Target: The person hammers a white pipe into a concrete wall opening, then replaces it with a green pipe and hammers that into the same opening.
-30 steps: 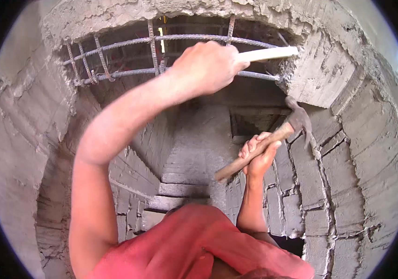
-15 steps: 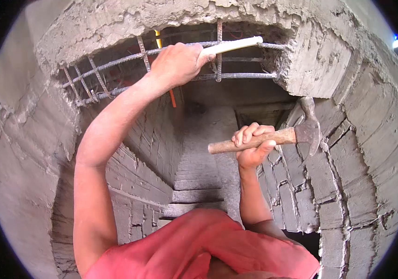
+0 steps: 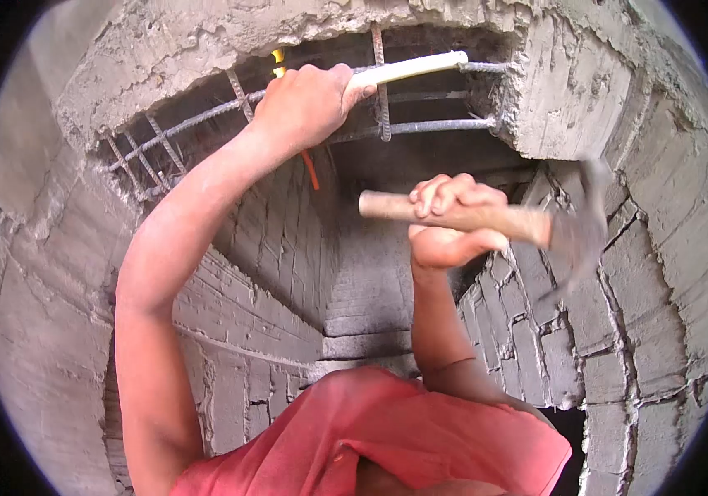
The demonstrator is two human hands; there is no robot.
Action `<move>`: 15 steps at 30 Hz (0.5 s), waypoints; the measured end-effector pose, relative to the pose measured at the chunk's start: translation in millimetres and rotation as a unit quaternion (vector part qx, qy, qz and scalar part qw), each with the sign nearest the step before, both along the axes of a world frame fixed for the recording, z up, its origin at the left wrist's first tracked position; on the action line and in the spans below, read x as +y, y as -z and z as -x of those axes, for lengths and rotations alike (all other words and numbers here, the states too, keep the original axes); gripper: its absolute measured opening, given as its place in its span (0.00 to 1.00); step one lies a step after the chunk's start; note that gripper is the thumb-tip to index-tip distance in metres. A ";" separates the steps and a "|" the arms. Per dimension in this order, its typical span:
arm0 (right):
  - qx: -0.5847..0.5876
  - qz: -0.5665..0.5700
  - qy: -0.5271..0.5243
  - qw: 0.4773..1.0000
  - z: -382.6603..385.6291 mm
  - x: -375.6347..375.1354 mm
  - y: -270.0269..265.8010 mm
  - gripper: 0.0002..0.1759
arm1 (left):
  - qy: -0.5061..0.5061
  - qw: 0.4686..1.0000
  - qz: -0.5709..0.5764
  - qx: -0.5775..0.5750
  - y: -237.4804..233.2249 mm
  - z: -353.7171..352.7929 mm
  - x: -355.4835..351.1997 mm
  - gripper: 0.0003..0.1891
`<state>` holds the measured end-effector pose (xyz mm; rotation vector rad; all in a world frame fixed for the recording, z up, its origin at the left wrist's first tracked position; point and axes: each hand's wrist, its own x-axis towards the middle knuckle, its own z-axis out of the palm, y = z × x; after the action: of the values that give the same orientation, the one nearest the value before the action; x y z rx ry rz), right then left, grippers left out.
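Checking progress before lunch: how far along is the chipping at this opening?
Done: concrete is broken away, baring the rebar. In hand: the left hand holds a pale chisel up by the concrete edge; the right hand holds the hammer raised. Left: that ragged edge beside the bars.

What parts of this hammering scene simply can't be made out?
All in the head view:
- The head of the hammer is smeared by motion blur.
- The near end of the pale rod is hidden inside the left hand.
- The middle of the hammer's handle is covered by the right hand.
- The upper part of the orange strip is hidden behind the left hand.
- The space behind the rebar is too dark.
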<state>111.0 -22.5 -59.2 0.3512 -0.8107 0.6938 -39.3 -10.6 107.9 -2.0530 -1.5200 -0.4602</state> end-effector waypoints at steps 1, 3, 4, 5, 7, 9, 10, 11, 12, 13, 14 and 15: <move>0.028 -0.029 0.052 0.998 -1.5 4.9 -6.5 0.39 | -0.006 1.000 0.002 0.005 -0.6 -0.5 -0.9 0.26; 0.094 -0.037 0.068 0.993 8.8 23.7 -7.9 0.38 | -0.007 1.000 -0.006 0.016 -2.7 -1.0 -0.5 0.26; 0.117 -0.018 0.061 0.991 19.1 34.4 -5.5 0.37 | -0.010 1.000 -0.009 0.021 -3.6 -1.0 0.1 0.27; 0.111 0.011 -0.069 0.991 33.1 50.4 4.4 0.35 | 0.003 1.000 -0.017 0.020 -4.4 -0.7 0.9 0.27; -0.002 0.175 -0.175 0.969 35.8 56.3 4.1 0.33 | -0.003 1.000 -0.010 0.016 -5.0 -5.0 0.1 0.27; 0.001 0.200 -0.191 0.961 31.8 52.0 0.8 0.33 | -0.012 1.000 -0.011 0.019 -10.7 -4.3 -0.3 0.26; 0.024 0.160 -0.203 0.966 24.6 46.0 4.5 0.34 | -0.005 1.000 -0.022 0.019 -11.2 -5.3 0.3 0.26; 0.061 0.060 -0.215 0.973 17.9 40.2 7.0 0.35 | 0.001 0.999 -0.025 0.020 -7.5 -5.0 -0.5 0.26; 0.101 -0.043 -0.225 0.968 12.5 34.9 2.9 0.37 | -0.007 0.999 -0.026 0.019 -6.4 -3.2 0.6 0.26; 0.100 -0.065 -0.102 0.988 6.8 22.9 -6.4 0.36 | 0.000 1.000 -0.023 0.012 -7.4 -0.8 2.9 0.26; 0.098 -0.086 0.025 0.991 2.3 12.8 -16.6 0.36 | 0.008 1.000 -0.019 0.004 -7.8 1.0 4.8 0.26; 0.144 -0.102 0.065 0.982 5.3 12.4 -25.1 0.32 | 0.007 1.000 -0.012 -0.005 -8.3 1.9 5.9 0.26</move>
<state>105.7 -10.1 -34.0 0.5652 -0.6235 0.4256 -41.2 -4.7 116.2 -2.0473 -1.5001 -0.4928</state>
